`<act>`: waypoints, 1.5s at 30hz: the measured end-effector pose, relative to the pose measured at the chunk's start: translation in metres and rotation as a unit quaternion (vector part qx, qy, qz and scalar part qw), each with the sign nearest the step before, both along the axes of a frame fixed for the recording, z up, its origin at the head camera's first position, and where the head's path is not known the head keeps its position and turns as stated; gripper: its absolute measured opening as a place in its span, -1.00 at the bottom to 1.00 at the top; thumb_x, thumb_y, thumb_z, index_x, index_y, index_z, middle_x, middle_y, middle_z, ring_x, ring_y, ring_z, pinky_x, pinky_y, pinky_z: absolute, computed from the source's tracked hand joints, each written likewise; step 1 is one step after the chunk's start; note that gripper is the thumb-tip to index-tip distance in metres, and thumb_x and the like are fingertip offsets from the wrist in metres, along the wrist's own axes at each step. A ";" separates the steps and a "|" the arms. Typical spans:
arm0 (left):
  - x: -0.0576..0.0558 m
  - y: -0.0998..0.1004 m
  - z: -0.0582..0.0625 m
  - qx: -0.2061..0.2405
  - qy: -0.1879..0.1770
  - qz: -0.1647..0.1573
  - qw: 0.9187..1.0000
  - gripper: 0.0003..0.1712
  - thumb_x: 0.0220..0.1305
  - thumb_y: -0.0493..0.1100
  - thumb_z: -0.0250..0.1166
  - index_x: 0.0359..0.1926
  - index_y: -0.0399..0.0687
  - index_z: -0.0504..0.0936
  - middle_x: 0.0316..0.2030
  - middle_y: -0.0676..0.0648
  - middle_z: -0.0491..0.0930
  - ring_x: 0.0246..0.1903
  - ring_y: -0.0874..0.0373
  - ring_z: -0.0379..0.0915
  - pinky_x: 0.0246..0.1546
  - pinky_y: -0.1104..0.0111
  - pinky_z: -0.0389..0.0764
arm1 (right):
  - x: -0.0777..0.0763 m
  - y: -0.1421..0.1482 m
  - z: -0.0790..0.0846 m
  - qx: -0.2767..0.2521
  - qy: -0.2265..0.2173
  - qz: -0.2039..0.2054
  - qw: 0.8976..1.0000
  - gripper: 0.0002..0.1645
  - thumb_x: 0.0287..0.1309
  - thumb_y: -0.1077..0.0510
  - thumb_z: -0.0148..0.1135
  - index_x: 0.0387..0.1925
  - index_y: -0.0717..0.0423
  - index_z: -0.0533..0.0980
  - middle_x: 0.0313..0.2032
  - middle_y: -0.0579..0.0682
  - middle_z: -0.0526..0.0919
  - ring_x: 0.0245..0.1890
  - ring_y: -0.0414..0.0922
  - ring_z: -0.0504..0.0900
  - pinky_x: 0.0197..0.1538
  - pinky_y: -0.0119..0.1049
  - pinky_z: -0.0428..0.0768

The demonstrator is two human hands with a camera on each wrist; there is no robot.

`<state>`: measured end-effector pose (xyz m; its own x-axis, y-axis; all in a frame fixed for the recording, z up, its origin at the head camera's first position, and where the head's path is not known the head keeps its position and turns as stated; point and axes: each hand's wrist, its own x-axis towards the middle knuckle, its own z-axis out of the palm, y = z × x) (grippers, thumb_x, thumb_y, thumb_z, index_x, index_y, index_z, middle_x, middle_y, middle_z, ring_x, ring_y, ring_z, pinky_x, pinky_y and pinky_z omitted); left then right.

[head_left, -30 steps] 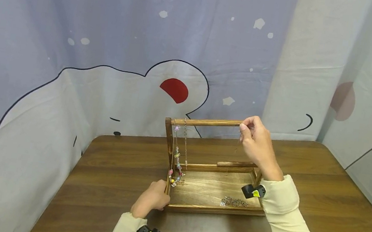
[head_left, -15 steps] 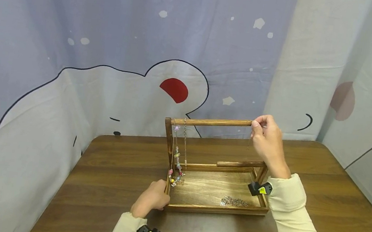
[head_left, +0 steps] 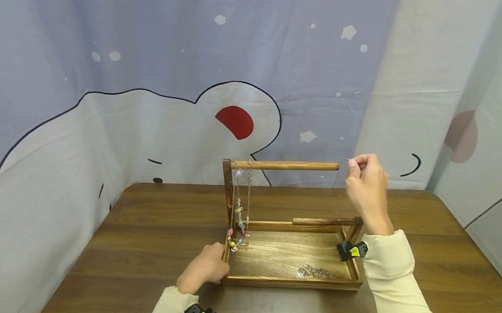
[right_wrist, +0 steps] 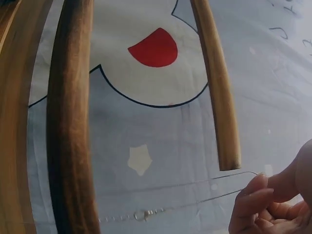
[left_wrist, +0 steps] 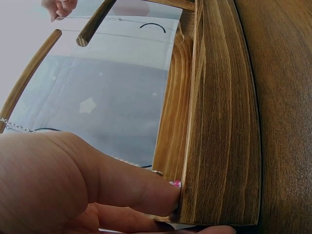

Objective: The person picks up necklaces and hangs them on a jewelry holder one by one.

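Note:
My right hand pinches a thin silvery chain necklace between thumb and fingertips. It is just beyond the free right end of the upper wooden bar, and the chain hangs in a narrow loop, apart from that end in the right wrist view. My left hand grips the front left corner of the wooden jewelry stand, thumb against its side wall in the left wrist view. From the bar's left part hang a colorful beaded necklace and a chain necklace.
A heap of chain lies in the tray, near its front right. Behind the tray runs a shorter, lower bar on a right post. The stand sits on a brown wooden table, with a printed curtain behind.
My right hand has slid right along the upper bar and come off its end, carrying the thin necklace with it. The left hand has stayed on the stand's corner.

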<state>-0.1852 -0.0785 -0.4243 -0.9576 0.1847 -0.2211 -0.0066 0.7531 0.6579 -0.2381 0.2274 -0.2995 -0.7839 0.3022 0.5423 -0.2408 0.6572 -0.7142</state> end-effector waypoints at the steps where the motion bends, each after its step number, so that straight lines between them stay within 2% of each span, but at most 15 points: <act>1: 0.000 0.000 0.000 0.000 -0.001 0.001 1.000 -0.87 -0.11 -0.45 0.06 -0.43 -0.29 0.44 -0.59 -0.14 0.40 -0.72 0.13 0.43 -0.72 0.37 0.51 | -0.001 0.000 0.000 0.003 -0.001 0.000 1.000 -0.78 0.24 0.16 -0.04 -0.24 0.28 0.41 -0.42 0.14 0.52 -0.44 -0.05 0.45 -0.33 -0.28 0.36; 10: 0.000 0.000 -0.002 0.000 -0.005 0.002 1.000 -0.88 -0.09 -0.45 0.06 -0.43 -0.30 0.44 -0.59 -0.14 0.40 -0.71 0.12 0.44 -0.72 0.38 0.51 | -0.009 -0.003 0.000 0.018 -0.005 0.022 1.000 -0.76 0.26 0.16 -0.05 -0.24 0.30 0.41 -0.42 0.15 0.51 -0.45 -0.02 0.43 -0.34 -0.26 0.37; 19: 0.000 -0.002 -0.002 0.008 -0.008 0.000 1.000 -0.80 -0.08 -0.46 0.07 -0.32 -0.38 0.47 -0.56 -0.16 0.41 -0.69 0.11 0.44 -0.71 0.37 0.53 | -0.015 -0.011 -0.001 0.093 0.079 0.036 0.992 -0.90 0.15 0.32 -0.01 -0.35 0.35 0.39 -0.46 0.19 0.49 -0.48 0.07 0.43 -0.37 -0.15 0.37; 24: -0.001 -0.002 -0.002 0.008 -0.010 -0.001 1.000 -0.76 -0.07 -0.46 0.07 -0.28 -0.40 0.47 -0.55 -0.16 0.41 -0.68 0.11 0.44 -0.71 0.37 0.53 | -0.011 -0.017 -0.001 0.098 0.067 0.052 0.992 -0.88 0.20 0.30 -0.01 -0.34 0.34 0.40 -0.43 0.19 0.49 -0.47 0.07 0.45 -0.38 -0.17 0.39; 37: -0.001 -0.001 -0.001 0.008 -0.010 0.000 1.000 -0.81 -0.06 -0.46 0.07 -0.32 -0.36 0.47 -0.56 -0.15 0.41 -0.67 0.11 0.44 -0.70 0.36 0.54 | -0.004 -0.038 -0.002 0.076 0.056 0.074 0.993 -0.91 0.18 0.31 0.01 -0.33 0.32 0.39 -0.44 0.14 0.47 -0.47 0.01 0.44 -0.40 -0.22 0.40; 45: -0.001 0.000 -0.001 0.007 -0.016 0.002 1.000 -0.74 -0.04 -0.45 0.08 -0.24 -0.40 0.48 -0.55 -0.15 0.42 -0.66 0.11 0.44 -0.69 0.36 0.53 | -0.002 -0.050 -0.004 0.078 0.067 0.087 0.991 -0.91 0.17 0.32 0.01 -0.34 0.32 0.41 -0.46 0.12 0.47 -0.49 -0.01 0.43 -0.41 -0.23 0.39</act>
<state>-0.1861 -0.0789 -0.4253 -0.9511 0.1835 -0.2484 -0.0313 0.7430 0.6685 -0.2401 0.1775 -0.3039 -0.7343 0.0733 0.6749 -0.4463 0.6969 -0.5613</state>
